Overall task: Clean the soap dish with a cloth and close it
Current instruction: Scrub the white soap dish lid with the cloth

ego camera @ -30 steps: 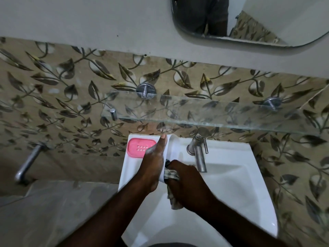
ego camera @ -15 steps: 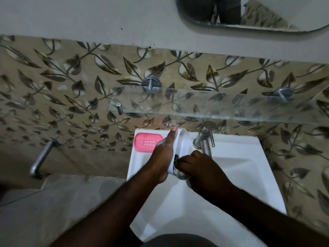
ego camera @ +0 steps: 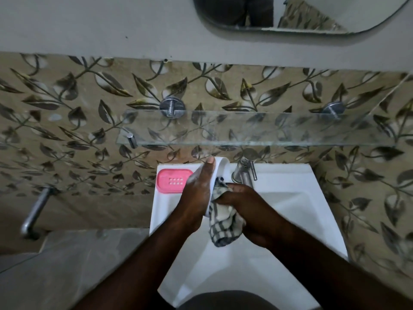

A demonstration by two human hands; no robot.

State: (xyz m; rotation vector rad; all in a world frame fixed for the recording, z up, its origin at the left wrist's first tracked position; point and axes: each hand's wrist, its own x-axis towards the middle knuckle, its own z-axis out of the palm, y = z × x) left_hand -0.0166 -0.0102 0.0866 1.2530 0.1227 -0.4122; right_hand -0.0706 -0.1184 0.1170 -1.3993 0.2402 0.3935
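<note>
A pink soap dish part (ego camera: 173,181) with a grid of drain holes lies on the back left corner of the white sink (ego camera: 290,209). My left hand (ego camera: 196,195) grips a white soap dish part (ego camera: 220,168), held on edge above the sink. My right hand (ego camera: 243,206) holds a white cloth with dark checks (ego camera: 224,224) and presses it against the inner side of the white part. The cloth's lower end hangs below my hands.
A chrome tap (ego camera: 244,173) stands just right of my hands. A glass shelf (ego camera: 257,128) juts out from the leaf-patterned wall above the sink. A metal bar (ego camera: 35,212) sticks out at the left, and a mirror (ego camera: 290,12) hangs at the top.
My right hand has slid down toward me along the white part, and more of the checked cloth now shows below it. The view has shifted slightly.
</note>
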